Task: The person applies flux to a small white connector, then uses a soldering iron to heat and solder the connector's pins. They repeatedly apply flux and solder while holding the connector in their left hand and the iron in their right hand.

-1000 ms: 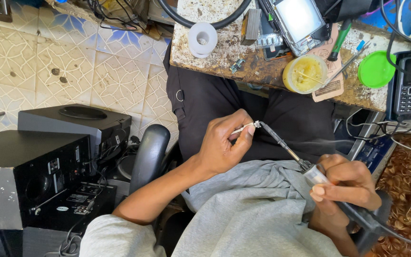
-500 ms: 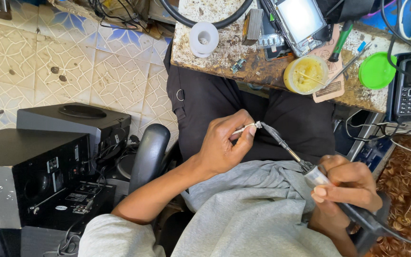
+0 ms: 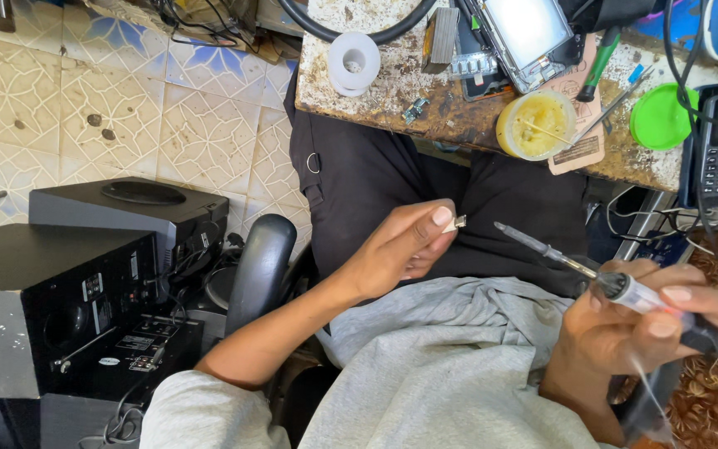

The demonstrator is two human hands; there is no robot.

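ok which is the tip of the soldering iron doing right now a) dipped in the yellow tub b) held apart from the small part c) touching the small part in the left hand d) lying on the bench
b: the soldering iron in the right hand has its tip clear of the small part pinched in the left hand, with a gap between them.

you pinch a small pale metal part point(image 3: 454, 223) between thumb and fingertips of your left hand point(image 3: 400, 248), above your lap. your right hand point(image 3: 641, 320) grips a soldering iron point(image 3: 617, 284) by its clear-and-black handle; its thin dark shaft angles up-left, tip near the part, not touching.
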